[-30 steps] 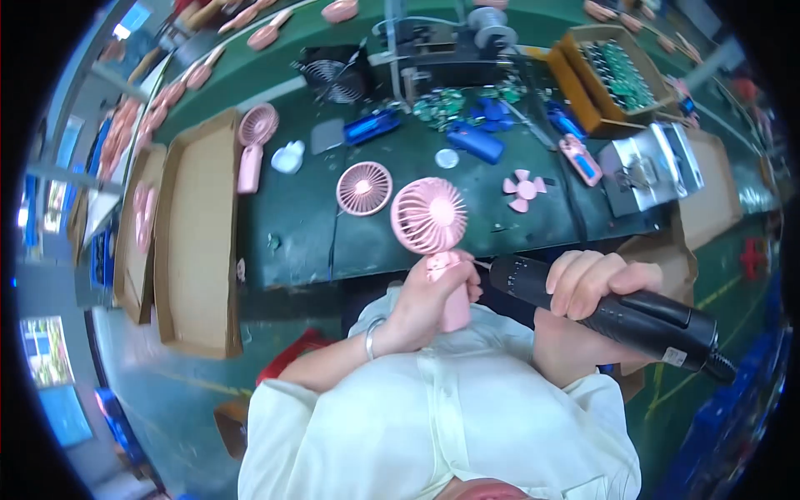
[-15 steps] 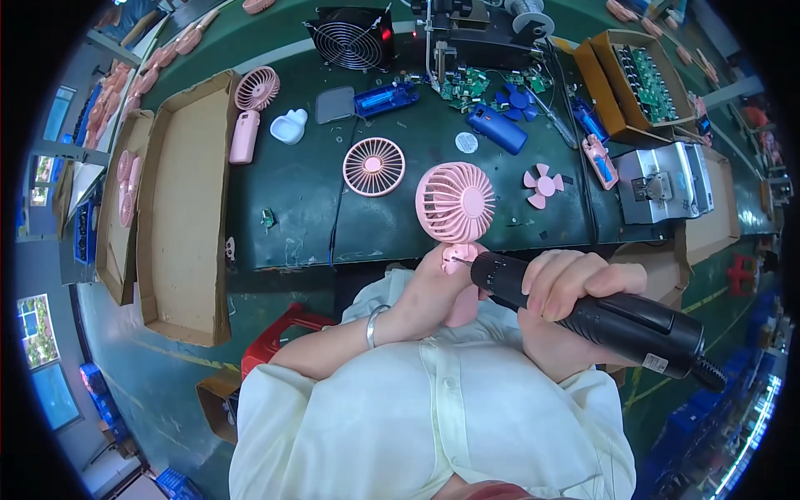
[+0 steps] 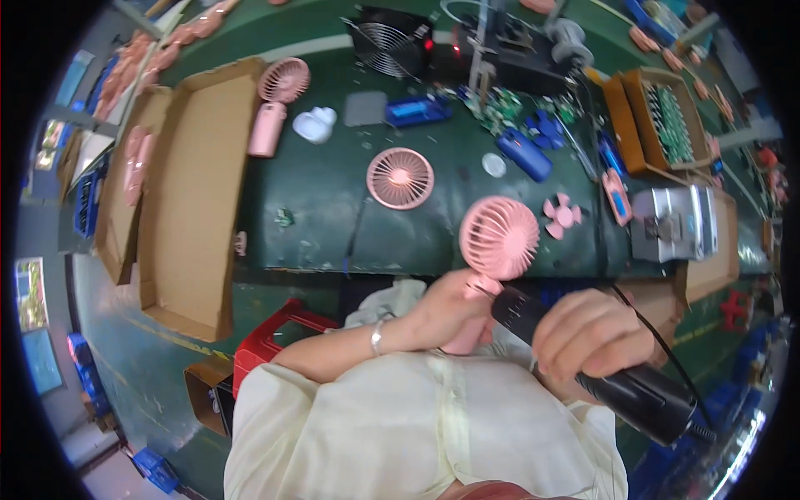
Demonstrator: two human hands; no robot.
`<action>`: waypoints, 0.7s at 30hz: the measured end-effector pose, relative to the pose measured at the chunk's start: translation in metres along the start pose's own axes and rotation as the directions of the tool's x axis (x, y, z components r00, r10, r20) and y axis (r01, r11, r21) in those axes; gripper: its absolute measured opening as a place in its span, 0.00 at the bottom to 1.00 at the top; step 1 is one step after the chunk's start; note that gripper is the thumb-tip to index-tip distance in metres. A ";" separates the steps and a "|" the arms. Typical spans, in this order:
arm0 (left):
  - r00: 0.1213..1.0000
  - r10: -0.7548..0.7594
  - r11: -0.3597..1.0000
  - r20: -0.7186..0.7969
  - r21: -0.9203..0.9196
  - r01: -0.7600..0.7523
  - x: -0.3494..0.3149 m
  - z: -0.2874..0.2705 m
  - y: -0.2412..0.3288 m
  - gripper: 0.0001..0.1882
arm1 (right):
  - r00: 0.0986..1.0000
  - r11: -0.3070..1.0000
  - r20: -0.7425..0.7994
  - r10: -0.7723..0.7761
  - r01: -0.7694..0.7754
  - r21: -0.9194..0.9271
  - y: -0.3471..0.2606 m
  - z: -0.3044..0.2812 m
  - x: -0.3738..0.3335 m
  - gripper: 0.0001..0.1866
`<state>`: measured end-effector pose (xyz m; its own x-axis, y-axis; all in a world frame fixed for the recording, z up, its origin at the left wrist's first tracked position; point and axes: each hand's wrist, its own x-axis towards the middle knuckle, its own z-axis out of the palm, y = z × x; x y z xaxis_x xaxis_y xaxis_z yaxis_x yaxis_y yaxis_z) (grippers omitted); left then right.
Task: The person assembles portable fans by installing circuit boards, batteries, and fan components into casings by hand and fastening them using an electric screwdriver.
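Observation:
My left hand is wrapped round the handle of a pink handheld fan, its round grille tilted up over the table's front edge. In my right hand is a black electric screwdriver, with a cord at its rear end. The screwdriver's front end points at the fan's neck, just below the grille. Blur and the hand hide whether its bit touches a screw. A separate pink fan grille lies on the table beyond, and a pink fan blade is to the right of the held fan.
Left stands an open cardboard box, beside another pink fan. Farther back are a blue fan body, green circuit boards and a black cooling fan. At right sit a metal fixture and a box of boards.
The fan and screwdriver have moved slightly right and down in the picture, and the screwdriver tilts more steeply. The whole view has shifted. Both hands keep their holds.

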<state>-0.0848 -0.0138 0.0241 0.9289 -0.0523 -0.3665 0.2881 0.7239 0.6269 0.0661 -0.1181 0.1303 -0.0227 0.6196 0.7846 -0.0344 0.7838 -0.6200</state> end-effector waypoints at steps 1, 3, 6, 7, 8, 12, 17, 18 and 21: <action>1.000 -0.005 1.000 -0.004 0.016 0.005 0.001 -0.002 -0.002 0.10 | 0.996 0.999 -0.067 -0.054 0.054 0.002 0.006 0.006 -0.003 0.08; 1.000 -0.009 0.999 0.021 0.043 0.008 -0.002 0.000 0.001 0.09 | 0.990 0.997 -0.117 -0.079 0.079 -0.011 0.008 0.015 -0.005 0.08; 0.997 -0.019 0.999 0.070 0.034 0.017 -0.007 0.005 0.006 0.07 | 1.000 0.992 -0.003 -0.028 0.029 0.122 0.000 0.011 -0.002 0.06; 0.999 0.008 0.999 0.042 0.035 -0.010 -0.007 0.005 0.005 0.07 | 0.998 0.991 0.058 -0.028 0.020 0.130 0.000 0.009 -0.001 0.06; 0.996 0.027 0.998 0.082 0.052 -0.031 -0.005 0.005 0.004 0.05 | 0.995 0.993 0.096 -0.015 0.003 0.120 -0.001 0.008 0.002 0.06; 0.992 0.009 0.995 0.130 0.093 -0.021 -0.002 0.004 0.013 0.04 | 0.985 0.998 0.173 0.000 -0.011 0.068 -0.001 0.005 0.007 0.07; 0.990 0.084 0.987 0.110 0.126 -0.097 0.001 -0.008 0.007 0.06 | 0.986 0.984 0.103 -0.128 0.113 0.137 0.013 0.010 0.013 0.04; 0.988 0.116 0.979 0.103 0.155 -0.131 0.000 -0.004 0.014 0.07 | 0.994 0.989 0.040 -0.098 0.093 0.119 0.011 0.014 0.015 0.03; 0.994 0.011 0.985 0.106 0.169 -0.029 0.003 0.005 0.027 0.10 | 0.992 0.996 -0.099 -0.078 0.081 0.025 0.002 0.016 0.011 0.04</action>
<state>-0.0728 0.0026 0.0433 0.9514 -0.1169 -0.2849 0.2964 0.5983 0.7444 0.0501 -0.1104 0.1373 0.0789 0.5575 0.8264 -0.0614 0.8301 -0.5542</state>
